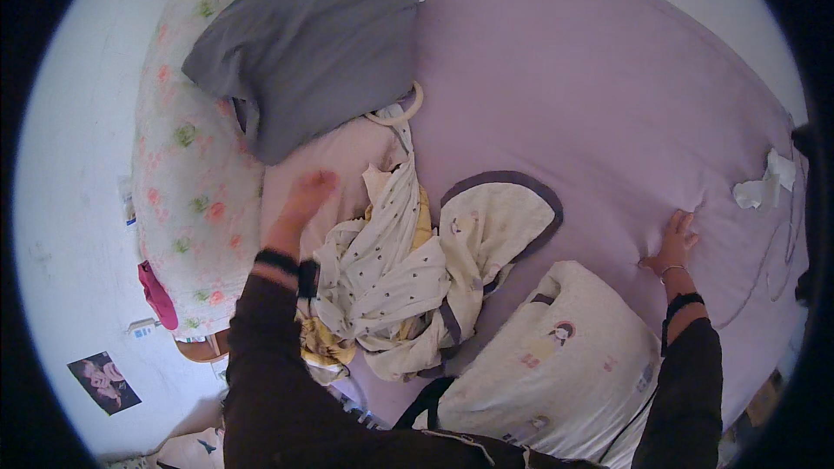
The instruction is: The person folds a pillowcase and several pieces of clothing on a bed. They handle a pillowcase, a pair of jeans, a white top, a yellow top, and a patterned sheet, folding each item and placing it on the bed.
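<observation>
My left hand (301, 202) reaches out flat over the pale pink sheet (343, 156), just below the grey pillow (317, 43), fingers loosely apart and holding nothing. My right hand (671, 244) presses down on the purple bed sheet (591, 95), pinching a small fold of the fabric. Between my arms lies a heap of crumpled clothes (395, 278), white with small dots and some yellow. A cream cushion with cartoon prints (556, 365) lies near my right forearm.
A long floral bolster (187, 182) runs along the bed's left side against the white wall. A crumpled white tissue (764, 184) sits at the far right. A cream blanket with dark trim (499, 217) lies mid-bed. A photo (104, 380) lies at lower left.
</observation>
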`<state>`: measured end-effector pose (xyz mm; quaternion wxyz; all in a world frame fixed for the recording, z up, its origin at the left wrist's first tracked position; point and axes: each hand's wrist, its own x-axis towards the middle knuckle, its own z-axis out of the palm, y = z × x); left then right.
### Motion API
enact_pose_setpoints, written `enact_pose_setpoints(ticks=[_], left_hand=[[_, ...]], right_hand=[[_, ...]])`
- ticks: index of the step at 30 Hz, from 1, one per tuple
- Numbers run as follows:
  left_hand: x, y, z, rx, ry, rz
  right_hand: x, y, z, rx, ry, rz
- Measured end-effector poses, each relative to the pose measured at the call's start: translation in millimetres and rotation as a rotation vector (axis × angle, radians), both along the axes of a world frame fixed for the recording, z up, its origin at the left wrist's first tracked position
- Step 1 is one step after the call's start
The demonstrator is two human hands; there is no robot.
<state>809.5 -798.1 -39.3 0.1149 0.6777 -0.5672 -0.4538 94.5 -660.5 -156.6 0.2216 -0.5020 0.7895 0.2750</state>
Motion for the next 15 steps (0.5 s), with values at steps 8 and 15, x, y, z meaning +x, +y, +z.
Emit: enact_pose_setpoints(ticks=[8, 15], left_hand=[[-164.0, -103.6, -80.1, -0.361, -0.638, -0.54], [-191.7, 41.1, -75.0, -0.075, -0.669, -1.162]], right_hand=[[-0.5, -4.1, 6.4, 0.017, -0.019, -0.029], [-3.9, -4.2, 5.0, -0.006, -0.044, -0.04]])
